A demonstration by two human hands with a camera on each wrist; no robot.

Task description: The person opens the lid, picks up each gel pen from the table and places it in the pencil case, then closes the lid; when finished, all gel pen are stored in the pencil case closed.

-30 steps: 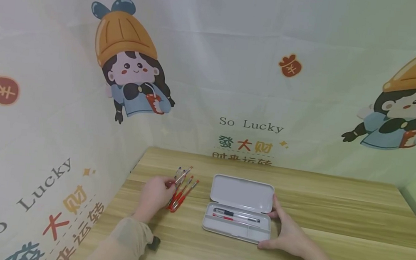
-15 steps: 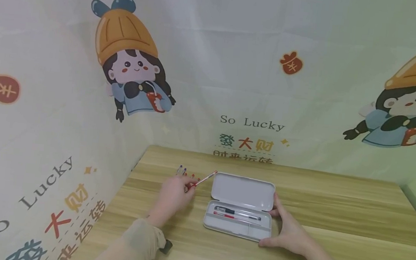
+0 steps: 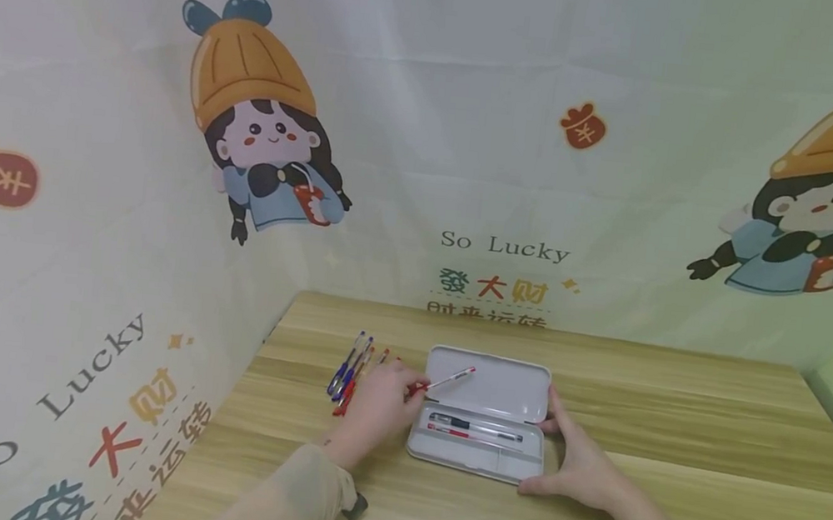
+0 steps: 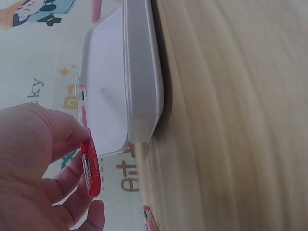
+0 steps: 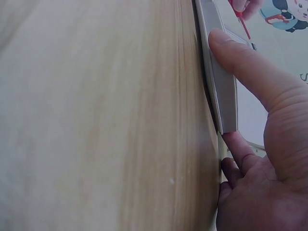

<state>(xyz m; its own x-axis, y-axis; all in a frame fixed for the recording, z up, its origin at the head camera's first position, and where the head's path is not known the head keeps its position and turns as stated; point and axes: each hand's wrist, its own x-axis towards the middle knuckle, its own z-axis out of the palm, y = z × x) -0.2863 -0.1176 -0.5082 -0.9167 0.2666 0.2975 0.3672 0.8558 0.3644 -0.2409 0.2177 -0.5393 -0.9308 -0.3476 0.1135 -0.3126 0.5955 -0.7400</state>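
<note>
1. In the case: a black pen (image 3: 459, 422) and a red pen (image 3: 448, 432) lie side by side in the rear compartment of the open pencil case (image 3: 454, 451), which stands on the tabletop (image 3: 671, 435); these two look done.
2. In hand: the left hand (image 3: 376, 398) pinches another pen, the held red pen (image 3: 460, 375), between thumb and forefinger. It slants in front of the raised lid (image 3: 505, 396) (whether it touches the lid, I cannot tell) and is not yet in a compartment.
3. Steadying: the right hand (image 3: 577, 468) grips the case's right end, thumb at the front corner, fingers behind.
4. Left over: two blue pens (image 3: 335, 384) and some loose red pens (image 3: 346, 396) lie on the tabletop left of the case; the left hand hides part of them, so the count is uncertain.
5. Judging by this, the work seems in its early part, with more pens outside the case than in it.
</note>
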